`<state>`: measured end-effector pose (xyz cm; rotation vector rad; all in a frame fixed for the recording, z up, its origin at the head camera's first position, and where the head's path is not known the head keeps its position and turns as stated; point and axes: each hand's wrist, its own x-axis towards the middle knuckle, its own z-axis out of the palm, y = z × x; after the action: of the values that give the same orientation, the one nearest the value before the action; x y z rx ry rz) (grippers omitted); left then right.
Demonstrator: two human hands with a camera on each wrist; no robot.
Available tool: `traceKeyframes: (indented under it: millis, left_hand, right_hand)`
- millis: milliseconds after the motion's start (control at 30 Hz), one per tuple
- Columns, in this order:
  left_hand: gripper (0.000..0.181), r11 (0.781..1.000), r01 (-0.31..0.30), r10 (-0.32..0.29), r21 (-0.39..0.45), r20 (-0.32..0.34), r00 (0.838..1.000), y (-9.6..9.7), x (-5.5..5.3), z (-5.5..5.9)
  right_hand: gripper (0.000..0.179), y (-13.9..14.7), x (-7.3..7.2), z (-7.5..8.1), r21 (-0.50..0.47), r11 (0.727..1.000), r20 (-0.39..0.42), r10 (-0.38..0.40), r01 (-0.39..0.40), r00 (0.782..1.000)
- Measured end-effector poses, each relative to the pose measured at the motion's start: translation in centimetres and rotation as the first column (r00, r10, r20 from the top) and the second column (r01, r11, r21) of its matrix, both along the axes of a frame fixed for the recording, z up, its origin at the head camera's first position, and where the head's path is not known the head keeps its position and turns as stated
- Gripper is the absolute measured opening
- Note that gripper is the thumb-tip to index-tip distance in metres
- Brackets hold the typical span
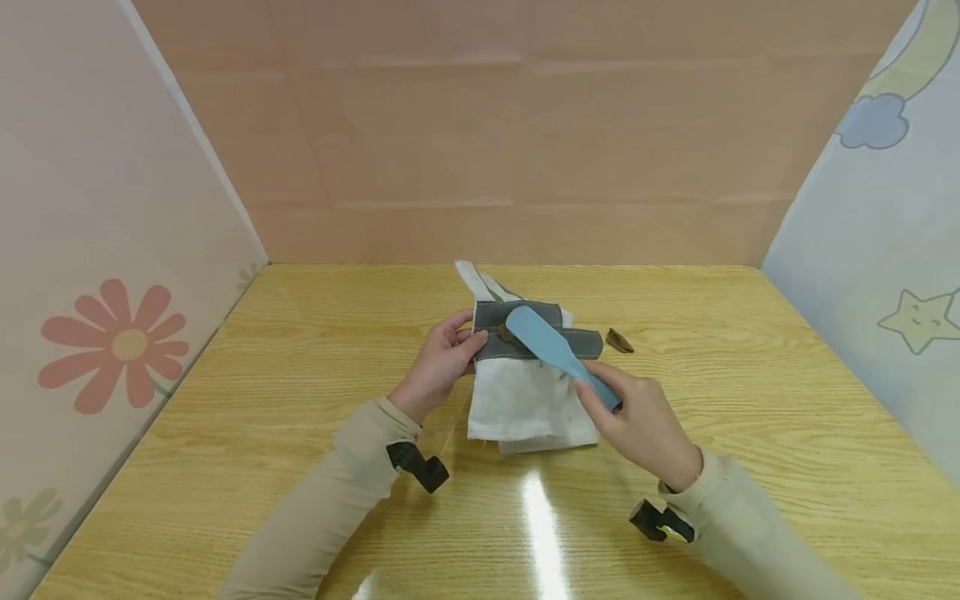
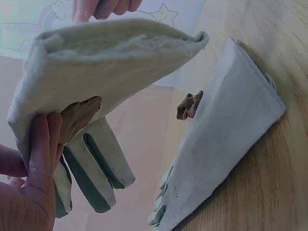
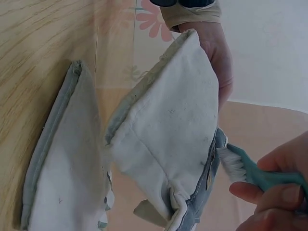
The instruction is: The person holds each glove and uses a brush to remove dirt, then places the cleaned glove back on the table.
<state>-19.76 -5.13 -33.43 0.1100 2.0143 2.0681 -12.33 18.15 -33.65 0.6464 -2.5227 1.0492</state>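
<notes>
My left hand (image 1: 446,358) grips a white work glove (image 1: 513,400) with grey bands, holding it up off the table by its side. In my right hand (image 1: 637,408) is a blue-green brush (image 1: 551,346), pinched by its handle. White bristles (image 3: 233,163) face the glove's grey band in the right wrist view, touching it or nearly so. On the glove's other face, the left wrist view has a brown leather-like patch (image 2: 82,115) beside the fingers. A second white glove (image 2: 226,134) lies on the table below the held one.
A small brown crumpled piece (image 1: 618,340) is on the wooden table (image 1: 337,333), right of the gloves. A pinkish-brown backdrop (image 1: 487,142) stands behind, with patterned panels at the left and right.
</notes>
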Motion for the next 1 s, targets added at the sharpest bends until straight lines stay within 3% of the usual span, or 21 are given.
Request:
traceKeyframes:
  millis: [200,667,1000]
  left_hand:
    - [0.038,1.000,0.005,-0.005,0.007,0.004,1.000,0.2,0.2,0.1]
    - [0.040,0.999,-0.019,0.019,0.037,0.007,1.000,-0.1,0.0,0.1]
    - [0.039,0.999,-0.027,0.027,0.030,0.001,1.000,0.0,0.1,0.2]
  right_hand:
    - [0.023,-0.9,-0.2,-0.1,-0.004,0.998,-0.018,0.064,-0.064,0.998]
    - [0.027,0.0,-0.4,-0.1,0.023,1.000,-0.025,0.009,-0.009,1.000]
    - [0.027,0.2,-0.4,0.0,0.034,0.999,0.066,0.005,-0.008,0.998]
